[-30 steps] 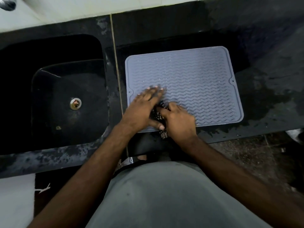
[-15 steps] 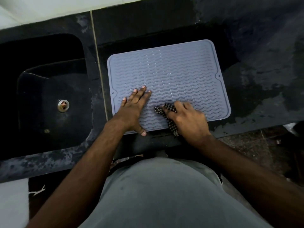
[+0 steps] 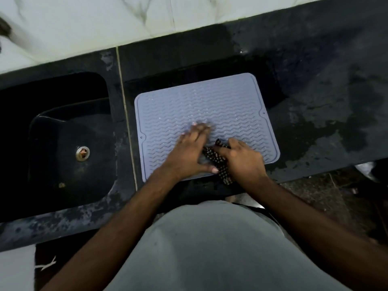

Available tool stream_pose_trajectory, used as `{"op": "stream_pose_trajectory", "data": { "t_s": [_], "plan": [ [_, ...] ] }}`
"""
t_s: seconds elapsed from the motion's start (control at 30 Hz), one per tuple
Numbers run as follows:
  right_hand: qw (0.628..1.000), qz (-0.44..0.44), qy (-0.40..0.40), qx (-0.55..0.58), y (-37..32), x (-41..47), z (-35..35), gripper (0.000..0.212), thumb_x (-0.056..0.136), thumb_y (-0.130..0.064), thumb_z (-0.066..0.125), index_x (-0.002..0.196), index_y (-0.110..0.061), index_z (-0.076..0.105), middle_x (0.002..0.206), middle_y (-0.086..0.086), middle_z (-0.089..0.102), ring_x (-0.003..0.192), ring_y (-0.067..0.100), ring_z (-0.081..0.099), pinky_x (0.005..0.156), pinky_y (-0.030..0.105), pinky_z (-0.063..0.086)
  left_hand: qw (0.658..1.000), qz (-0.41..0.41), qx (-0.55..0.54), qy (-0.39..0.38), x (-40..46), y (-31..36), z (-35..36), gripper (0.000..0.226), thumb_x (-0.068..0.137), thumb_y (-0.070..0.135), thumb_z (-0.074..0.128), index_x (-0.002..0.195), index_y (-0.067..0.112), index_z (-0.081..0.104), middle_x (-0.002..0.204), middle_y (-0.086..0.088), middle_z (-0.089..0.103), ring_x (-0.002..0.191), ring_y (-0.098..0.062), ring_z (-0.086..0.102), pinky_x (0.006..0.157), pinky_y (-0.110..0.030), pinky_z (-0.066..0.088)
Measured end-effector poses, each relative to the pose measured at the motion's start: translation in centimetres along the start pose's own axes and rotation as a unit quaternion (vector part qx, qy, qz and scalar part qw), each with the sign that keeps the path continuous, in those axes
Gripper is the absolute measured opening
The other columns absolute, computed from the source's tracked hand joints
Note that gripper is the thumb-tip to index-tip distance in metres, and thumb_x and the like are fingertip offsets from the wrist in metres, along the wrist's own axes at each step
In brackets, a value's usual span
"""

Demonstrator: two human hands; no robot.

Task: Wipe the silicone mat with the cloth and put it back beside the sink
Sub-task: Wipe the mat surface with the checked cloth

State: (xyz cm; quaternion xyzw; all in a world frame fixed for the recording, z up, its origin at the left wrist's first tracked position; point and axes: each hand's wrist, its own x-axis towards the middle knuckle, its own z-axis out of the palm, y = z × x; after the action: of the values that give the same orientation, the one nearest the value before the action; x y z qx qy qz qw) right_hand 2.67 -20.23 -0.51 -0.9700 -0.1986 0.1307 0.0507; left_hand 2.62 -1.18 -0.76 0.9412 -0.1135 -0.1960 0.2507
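A pale grey silicone mat (image 3: 220, 106) with wavy ridges lies flat on the black counter, just right of the sink (image 3: 63, 143). My left hand (image 3: 189, 152) rests flat on the mat's near half, fingers spread and blurred. My right hand (image 3: 241, 158) is closed on a dark checked cloth (image 3: 218, 160), bunched against the mat near its front edge. Part of the cloth hangs over the counter's front edge, and part is hidden under my hands.
The black counter (image 3: 325, 101) to the right of the mat shows wet patches. A metal drain (image 3: 83, 153) sits in the dark sink basin. Pale tiled wall (image 3: 105, 24) runs along the back. My grey shirt fills the bottom of the view.
My left hand has slid right across the mat toward my right hand, and the cloth now sits between the two. The camera has shifted, so the mat appears further right.
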Motion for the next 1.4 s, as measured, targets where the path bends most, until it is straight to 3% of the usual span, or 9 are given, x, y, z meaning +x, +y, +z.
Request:
{"op": "stream_pose_trajectory", "data": {
  "t_s": [0.13, 0.3, 0.47, 0.7, 0.83, 0.93, 1.13, 1.23, 1.4],
  "plan": [
    [0.998, 0.018, -0.017, 0.066, 0.6, 0.2, -0.4, 0.043, 0.086, -0.039, 0.063, 0.128, -0.046, 0.057, 0.112, -0.001, 0.056, 0.106, 0.022, 0.06, 0.077, 0.038, 0.053, 1.0, -0.008, -0.027, -0.01, 1.9, 1.3, 1.9, 0.133, 0.064, 0.066, 0.082, 0.161, 0.023, 0.003, 0.167, -0.007, 0.014, 0.154, -0.021, 0.007, 0.123, -0.055, 0.007],
    [0.999, 0.034, -0.018, 0.032, 0.9, 0.6, -0.7, 0.047, 0.066, -0.045, 0.082, 0.11, -0.043, 0.066, 0.104, -0.008, 0.057, 0.1, 0.015, 0.061, 0.069, 0.03, 0.049, 0.998, -0.036, 0.048, -0.022, 3.4, 2.1, 2.0, 0.139, 0.05, 0.068, 0.086, 0.159, 0.039, 0.004, 0.153, -0.012, 0.028, 0.14, -0.035, 0.028, 0.117, -0.059, 0.021],
    [0.998, 0.053, 0.013, 0.014, 3.1, 0.1, -0.7, 0.038, 0.083, -0.036, 0.072, 0.117, -0.048, 0.062, 0.113, -0.008, 0.058, 0.104, 0.017, 0.06, 0.067, 0.033, 0.053, 0.985, -0.101, 0.124, -0.057, 4.6, 4.5, 1.8, 0.134, 0.039, 0.067, 0.09, 0.15, 0.049, 0.018, 0.146, -0.011, 0.023, 0.133, -0.037, 0.029, 0.109, -0.071, 0.026],
    [0.997, 0.079, 0.025, -0.01, 5.9, -0.3, -1.5, 0.033, 0.086, -0.039, 0.068, 0.116, -0.052, 0.063, 0.106, -0.007, 0.057, 0.098, 0.018, 0.06, 0.059, 0.03, 0.05, 0.966, -0.165, 0.184, -0.07, 5.8, 7.0, 1.8, 0.12, 0.042, 0.055, 0.096, 0.14, 0.04, 0.029, 0.143, -0.01, 0.022, 0.134, -0.034, 0.028, 0.096, -0.073, 0.04],
    [0.993, 0.111, 0.036, -0.001, 7.7, -0.8, -2.1, 0.032, 0.093, -0.041, 0.051, 0.121, -0.053, 0.061, 0.106, -0.006, 0.056, 0.097, 0.019, 0.057, 0.058, 0.033, 0.053, 0.95, -0.185, 0.225, -0.115, 6.8, 8.4, 1.7, 0.122, 0.047, 0.049, 0.097, 0.141, 0.035, 0.021, 0.146, -0.011, 0.016, 0.139, -0.036, 0.022, 0.097, -0.078, 0.035],
    [0.991, 0.128, 0.032, -0.003, 9.1, -1.0, -2.3, 0.032, 0.094, -0.039, 0.055, 0.122, -0.054, 0.06, 0.104, -0.006, 0.053, 0.094, 0.018, 0.055, 0.058, 0.034, 0.052, 0.935, -0.191, 0.264, -0.143, 7.5, 9.4, 1.7, 0.126, 0.048, 0.048, 0.098, 0.142, 0.03, 0.015, 0.145, -0.012, 0.015, 0.14, -0.037, 0.021, 0.1, -0.081, 0.029],
    [0.986, 0.168, 0.014, 0.01, 11.0, -1.7, -3.5, 0.048, 0.09, -0.045, 0.026, 0.126, -0.054, 0.057, 0.102, -0.004, 0.048, 0.098, 0.019, 0.054, 0.062, 0.036, 0.05, 0.92, -0.184, 0.312, -0.152, 8.3, 10.3, 2.2, 0.129, 0.049, 0.05, 0.097, 0.142, 0.023, 0.012, 0.141, -0.016, 0.02, 0.137, -0.044, 0.027, 0.101, -0.081, 0.029],
    [0.981, 0.195, 0.022, 0.004, 11.3, -1.7, -3.5, 0.037, 0.096, -0.044, 0.037, 0.123, -0.051, 0.059, 0.101, -0.005, 0.05, 0.095, 0.019, 0.057, 0.063, 0.036, 0.052, 0.921, -0.166, 0.323, -0.143, 8.1, 10.1, 2.3, 0.129, 0.048, 0.052, 0.097, 0.142, 0.021, 0.013, 0.14, -0.017, 0.024, 0.136, -0.045, 0.03, 0.101, -0.08, 0.03],
    [0.971, 0.234, 0.035, -0.043, 10.9, -2.1, -2.9, 0.023, 0.095, -0.02, 0.054, 0.109, -0.032, 0.067, 0.1, -0.001, 0.057, 0.087, 0.021, 0.063, 0.058, 0.032, 0.045, 0.93, -0.15, 0.304, -0.142, 8.0, 9.9, 1.9, 0.126, 0.053, 0.059, 0.092, 0.145, 0.02, 0.015, 0.146, -0.019, 0.024, 0.139, -0.044, 0.028, 0.107, -0.075, 0.028]
  ]
}}
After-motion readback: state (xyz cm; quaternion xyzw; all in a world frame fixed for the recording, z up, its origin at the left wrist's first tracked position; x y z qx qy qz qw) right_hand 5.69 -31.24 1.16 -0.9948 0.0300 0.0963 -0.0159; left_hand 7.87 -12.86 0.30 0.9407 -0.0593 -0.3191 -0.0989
